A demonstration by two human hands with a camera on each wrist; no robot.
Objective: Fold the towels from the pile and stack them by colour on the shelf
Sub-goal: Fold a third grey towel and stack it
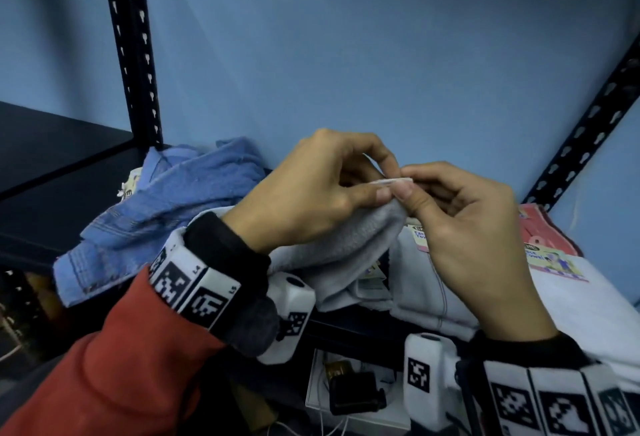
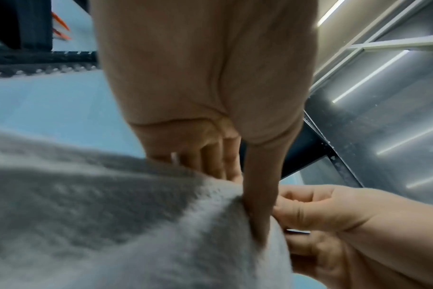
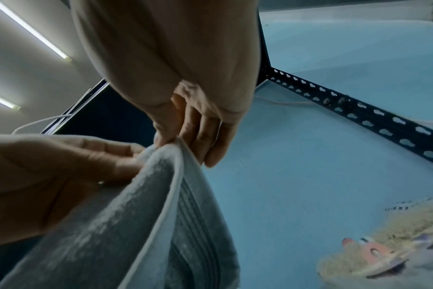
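Right wrist view alone shows the grey towel's (image 3: 136, 224) ribbed stripes.

Head view: looked forward and down from above, close over both wrists at mid-frame, blue wall filling the upper frame. Left wrist view: looked up along the palm, very near, ceiling lights at upper right. Right wrist view: likewise, lights at upper left. Shared by all three: grey towel (image 1: 349, 245) edge.
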